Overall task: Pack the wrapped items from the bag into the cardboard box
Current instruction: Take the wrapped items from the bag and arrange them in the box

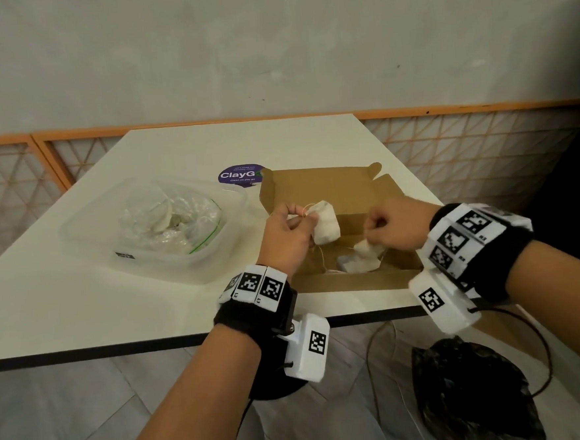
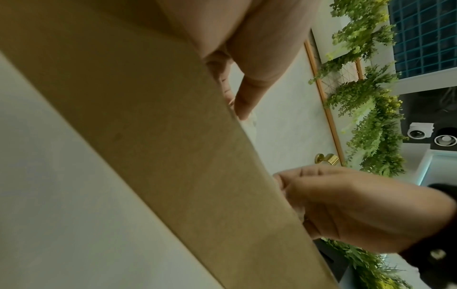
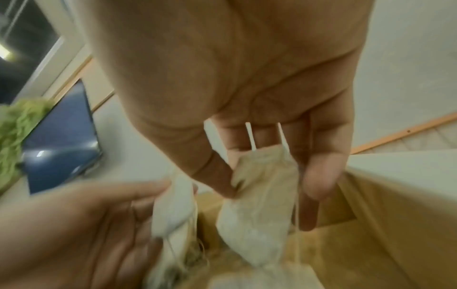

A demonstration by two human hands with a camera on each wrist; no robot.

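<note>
Nearest the person, both hands work over the open cardboard box, which sits at the table's front edge. The right hand hangs low inside the box, its thumb and fingers pinched on the top of a wrapped item, a pale pouch with thin strings, whose lower end seems to touch another pale wrapped piece already lying on the box floor. The left hand holds a second pouch higher up, over the box's left side, its fingers curled and pinched on the neck (the strings trail down into the box). So packing appears to be under way rather than finished: at least one piece is in, and two more are about to go down. Further left, a clear plastic tub holds the clear bag with a green seal strip; pale shapes show inside it, so some items are probably left to move, though their number cannot be told. Beyond the box, a purple sticker lies on the table.
</note>
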